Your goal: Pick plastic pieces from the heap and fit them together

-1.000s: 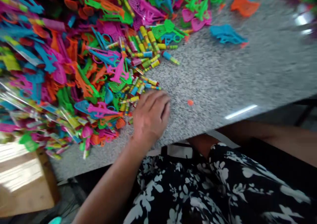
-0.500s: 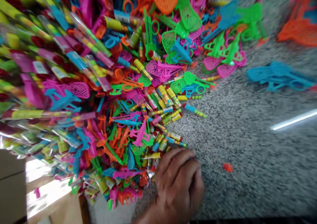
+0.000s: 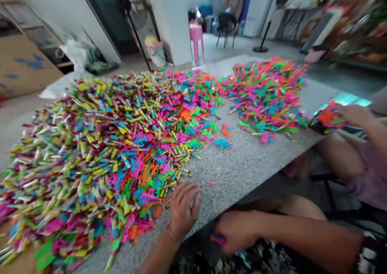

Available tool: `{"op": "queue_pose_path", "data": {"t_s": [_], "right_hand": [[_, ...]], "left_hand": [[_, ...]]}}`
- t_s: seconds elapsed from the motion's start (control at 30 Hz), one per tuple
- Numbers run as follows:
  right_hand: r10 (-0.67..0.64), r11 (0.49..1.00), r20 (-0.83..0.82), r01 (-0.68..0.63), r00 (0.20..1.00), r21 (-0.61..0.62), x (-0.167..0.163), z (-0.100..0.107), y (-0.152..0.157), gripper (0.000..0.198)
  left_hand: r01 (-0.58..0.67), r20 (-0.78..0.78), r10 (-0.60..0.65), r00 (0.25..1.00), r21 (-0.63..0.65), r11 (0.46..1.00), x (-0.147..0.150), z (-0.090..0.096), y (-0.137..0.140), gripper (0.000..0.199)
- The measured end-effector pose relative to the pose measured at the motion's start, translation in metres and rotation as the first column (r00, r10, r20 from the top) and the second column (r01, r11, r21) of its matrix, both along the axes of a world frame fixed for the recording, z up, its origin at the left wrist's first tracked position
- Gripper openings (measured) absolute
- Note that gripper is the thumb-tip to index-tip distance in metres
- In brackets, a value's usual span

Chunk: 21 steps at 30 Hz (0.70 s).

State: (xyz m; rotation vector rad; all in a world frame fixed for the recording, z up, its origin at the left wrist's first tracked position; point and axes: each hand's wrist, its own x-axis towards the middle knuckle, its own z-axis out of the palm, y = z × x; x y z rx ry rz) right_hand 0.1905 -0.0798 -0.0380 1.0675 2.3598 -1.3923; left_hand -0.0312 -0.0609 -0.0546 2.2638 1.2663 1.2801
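Observation:
My left hand (image 3: 184, 205) rests on the speckled grey table (image 3: 238, 165), its fingers loosely bent and the thumb apart. It lies beside a big pile of candy-filled clear tubes (image 3: 99, 132) and bright plastic toys (image 3: 151, 173), close to the pile's near edge; nothing shows in its grasp. Below the table's front edge, over my lap, is my right hand (image 3: 237, 230), blurred and closed. A small pink-red and blue plastic piece (image 3: 218, 239) pokes out from its fingers; its exact shape is unclear.
Another heap of plastic toys (image 3: 269, 92) covers the table's far right. A blue toy (image 3: 223, 143) and an orange one (image 3: 226, 130) lie between the heaps. At right, a co-worker's hand (image 3: 347, 112) holds several orange and pink pieces. Behind stand a pink stool (image 3: 196, 36) and a pillar.
The view has lifted and pulled back, now taking in the room, the second heap and a co-worker. My right hand has come into view; my left stays beside the pile.

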Motion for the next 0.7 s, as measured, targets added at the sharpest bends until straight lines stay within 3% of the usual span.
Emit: {"op": "queue_pose_path", "data": {"t_s": [0.07, 0.1, 0.17, 0.23, 0.3, 0.4, 0.47, 0.5, 0.57, 0.6, 0.7], "right_hand": [[-0.197, 0.973, -0.063, 0.203, 0.978, 0.107, 0.006, 0.015, 0.006, 0.029], [-0.333, 0.923, -0.140, 0.352, 0.933, 0.152, 0.005, 0.021, 0.009, 0.031], [-0.546, 0.772, -0.326, 0.614, 0.772, 0.161, -0.002, 0.029, 0.013, 0.037], [-0.609, 0.694, -0.457, 0.714, 0.648, 0.088, -0.014, 0.031, 0.014, 0.042], [-0.601, 0.725, -0.497, 0.689, 0.626, -0.007, -0.027, 0.030, 0.016, 0.046], [-0.524, 0.841, -0.410, 0.529, 0.747, -0.111, -0.030, 0.026, 0.035, 0.052], [-0.505, 0.842, -0.311, 0.539, 0.805, 0.028, -0.020, 0.024, 0.061, 0.044], [-0.526, 0.791, -0.270, 0.580, 0.807, 0.194, -0.012, 0.024, 0.078, 0.036], [-0.610, 0.601, -0.199, 0.612, 0.767, 0.514, 0.007, 0.023, 0.115, 0.027], [-0.636, 0.537, -0.156, 0.578, 0.756, 0.615, 0.017, 0.024, 0.133, 0.030], [-0.718, 0.455, -0.038, 0.509, 0.695, 0.731, 0.042, 0.025, 0.179, 0.053]], "left_hand": [[0.047, 0.168, -0.018, 0.986, -0.170, 0.984, 0.008, 0.006, -0.013, 0.028], [0.097, 0.265, -0.013, 0.964, -0.308, 0.947, 0.014, 0.009, -0.019, 0.032], [0.225, 0.411, 0.027, 0.911, -0.552, 0.803, 0.026, 0.016, -0.028, 0.045], [0.279, 0.464, 0.088, 0.882, -0.662, 0.696, 0.031, 0.022, -0.031, 0.054], [0.257, 0.460, 0.152, 0.875, -0.707, 0.658, 0.027, 0.026, -0.031, 0.061], [0.248, 0.473, 0.258, 0.843, -0.765, 0.594, 0.005, 0.026, -0.029, 0.063], [0.252, 0.502, 0.338, 0.796, -0.783, 0.569, -0.011, 0.024, -0.029, 0.063], [0.240, 0.510, 0.389, 0.767, -0.791, 0.563, -0.018, 0.024, -0.030, 0.064], [0.212, 0.510, 0.484, 0.711, -0.812, 0.543, -0.029, 0.024, -0.034, 0.066], [0.199, 0.507, 0.528, 0.682, -0.822, 0.533, -0.033, 0.025, -0.036, 0.066], [0.199, 0.526, 0.618, 0.584, -0.831, 0.519, -0.041, 0.029, -0.042, 0.060]]}}
